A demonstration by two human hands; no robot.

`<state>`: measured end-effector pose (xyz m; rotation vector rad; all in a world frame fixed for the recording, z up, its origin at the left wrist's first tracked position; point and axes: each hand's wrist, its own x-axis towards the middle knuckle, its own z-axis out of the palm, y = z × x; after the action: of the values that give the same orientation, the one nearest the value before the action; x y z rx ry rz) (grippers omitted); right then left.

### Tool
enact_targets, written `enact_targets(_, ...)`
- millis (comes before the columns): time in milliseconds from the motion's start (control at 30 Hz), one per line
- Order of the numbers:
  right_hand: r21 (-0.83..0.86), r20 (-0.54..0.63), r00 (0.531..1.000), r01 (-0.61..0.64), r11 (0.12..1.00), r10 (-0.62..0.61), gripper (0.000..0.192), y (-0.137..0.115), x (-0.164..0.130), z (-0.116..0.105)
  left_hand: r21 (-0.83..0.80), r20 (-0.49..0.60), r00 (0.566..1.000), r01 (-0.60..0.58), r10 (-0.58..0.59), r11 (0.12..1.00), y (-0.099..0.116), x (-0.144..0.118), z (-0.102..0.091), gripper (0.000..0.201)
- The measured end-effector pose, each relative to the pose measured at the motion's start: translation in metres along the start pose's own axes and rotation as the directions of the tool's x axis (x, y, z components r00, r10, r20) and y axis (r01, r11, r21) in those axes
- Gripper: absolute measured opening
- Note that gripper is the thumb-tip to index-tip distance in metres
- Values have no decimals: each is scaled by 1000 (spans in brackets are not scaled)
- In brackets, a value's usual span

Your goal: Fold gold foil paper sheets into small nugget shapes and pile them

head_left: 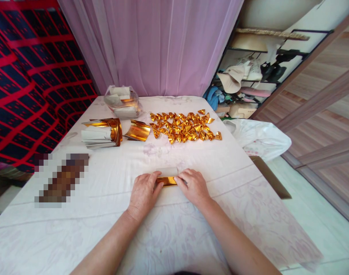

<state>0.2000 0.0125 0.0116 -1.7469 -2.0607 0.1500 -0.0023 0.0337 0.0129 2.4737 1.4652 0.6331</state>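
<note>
Near the middle of the table, a sheet of gold foil paper (168,181) lies partly folded, its near edge turned over to show a shiny gold strip and its white back standing beyond. My left hand (145,187) grips the left end of the fold between thumb and fingers. At the right end, my right hand (193,185) pinches the same sheet. Beyond them, many folded gold paper pieces (185,128) lie in loose rows. To their left rest a curved gold sheet (138,130) and a stack of gold and white sheets (101,133).
A clear plastic bag (123,101) of more sheets stands at the table's far left. A pixelated brown object (62,179) lies on the left. Beyond the right table edge are a white plastic bag (260,137) and a shelf rack (248,80). A purple curtain (154,46) hangs behind.
</note>
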Motion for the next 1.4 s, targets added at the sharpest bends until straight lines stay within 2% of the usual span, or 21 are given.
enact_targets(167,-68,-31,999,-23,997,21,24,-2,3,7,35,10,998,-69,69,997,-2,-2,1,21)
enact_targets(300,-109,-62,998,-25,994,19,25,-4,2,10,159,-51,984,-158,168,975,2,-6,-2,18)
enact_targets(467,-120,-85,996,-27,992,16,24,-4,2,11,154,14,956,-292,293,944,13,-16,3,27)
enact_targets(767,-76,-169,986,-11,997,-2,20,-1,0,16,209,91,963,-267,253,941,21,-27,11,38)
enact_targets(1100,-78,-178,984,-14,997,0,23,-1,0,17,230,81,958,-288,277,930,19,-30,15,42)
enact_targets(1400,-63,-203,979,-32,997,18,16,0,0,18,216,88,965,-260,247,941,21,-29,14,41)
